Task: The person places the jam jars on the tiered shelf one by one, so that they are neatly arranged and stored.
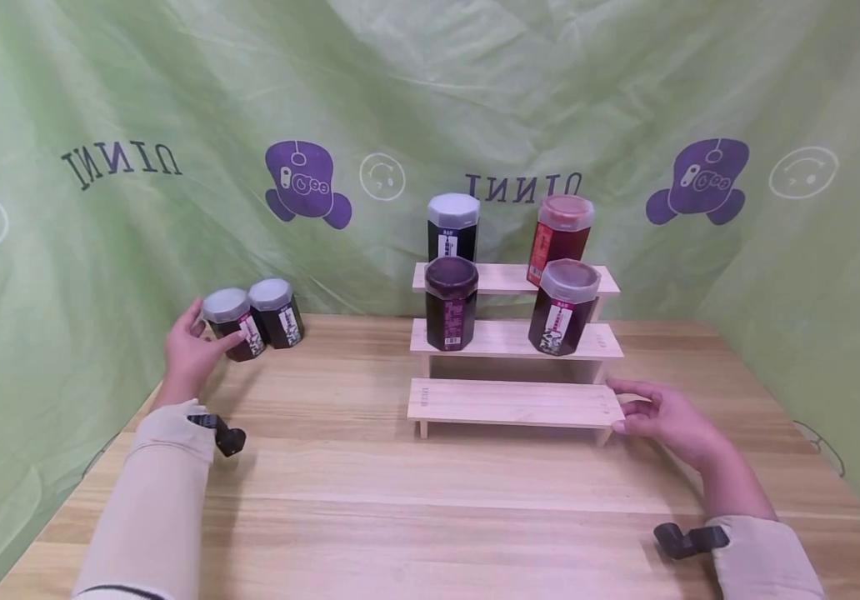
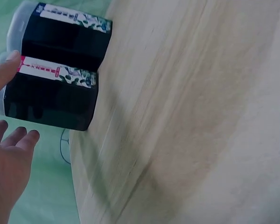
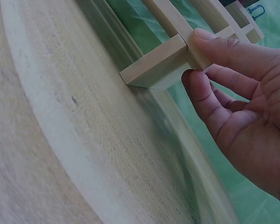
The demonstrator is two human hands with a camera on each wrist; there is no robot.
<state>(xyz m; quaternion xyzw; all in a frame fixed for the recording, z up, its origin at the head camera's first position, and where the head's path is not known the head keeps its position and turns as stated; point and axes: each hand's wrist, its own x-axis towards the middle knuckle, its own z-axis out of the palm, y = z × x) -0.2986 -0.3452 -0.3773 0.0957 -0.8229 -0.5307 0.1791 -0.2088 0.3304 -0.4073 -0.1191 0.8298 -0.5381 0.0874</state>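
Note:
At the far left, my left hand [image 1: 193, 350] is spread about a dark jar with a pale lid [image 1: 231, 335]. In the left wrist view the thumb [image 2: 8, 69] lies over its lid end, and the other fingertips stand just off its side. A second dark jar [image 1: 277, 317] stands right beside it. My right hand [image 1: 670, 425] pinches the right end of the bottom step of a three-step wooden display stand [image 1: 512, 403]. Seen from the right wrist, the thumb [image 3: 224, 46] presses the board's end, with the fingers curled beneath.
On the middle step stand a purple-lidded jar [image 1: 451, 308] and a jar with a white-and-pink label [image 1: 561, 312]. The top step holds a white-lidded jar [image 1: 453, 229] and a red jar [image 1: 561, 237]. A green printed cloth [image 1: 400, 100] hangs behind the wooden table [image 1: 370, 517].

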